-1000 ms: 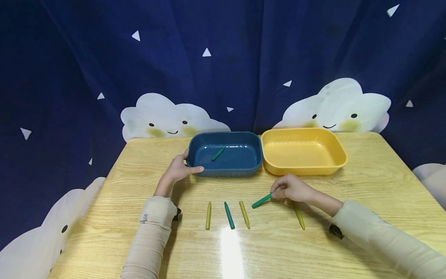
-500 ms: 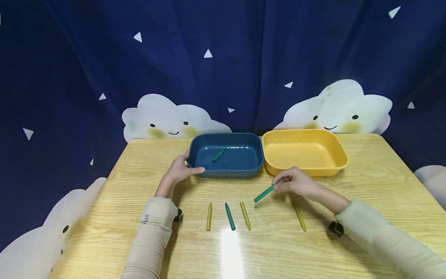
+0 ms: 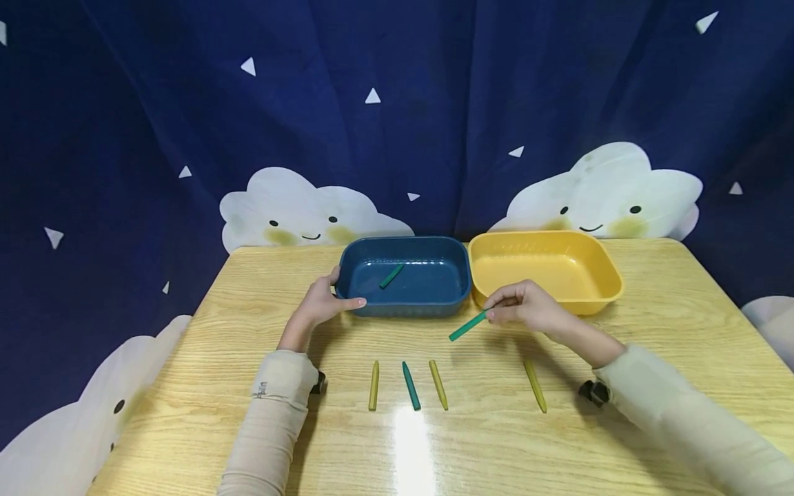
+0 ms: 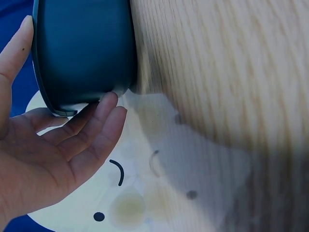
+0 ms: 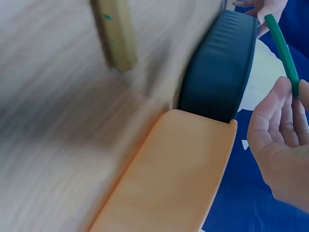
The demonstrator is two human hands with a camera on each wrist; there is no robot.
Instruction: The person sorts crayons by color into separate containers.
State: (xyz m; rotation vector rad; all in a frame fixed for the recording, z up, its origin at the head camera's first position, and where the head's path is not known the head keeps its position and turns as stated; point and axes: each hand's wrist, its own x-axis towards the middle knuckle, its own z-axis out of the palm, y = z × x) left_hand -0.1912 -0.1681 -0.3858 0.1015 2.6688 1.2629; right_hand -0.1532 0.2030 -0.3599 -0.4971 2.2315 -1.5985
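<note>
My right hand pinches a green crayon by one end, above the table and in front of the yellow bin. In the right wrist view, this green crayon sticks out from between thumb and fingertips. My left hand holds the left end of the blue bin, thumb at its front rim. In the left wrist view, the fingertips touch the end of the blue bin. Another green crayon lies inside the blue bin.
On the table lie a yellow crayon, a teal-green crayon, a second yellow crayon and, farther right, a third yellow crayon. The bins stand side by side before a dark blue curtain.
My right hand has lifted the green crayon off the table and carried it upward and away, toward the bins. My left hand stays at the blue bin.
</note>
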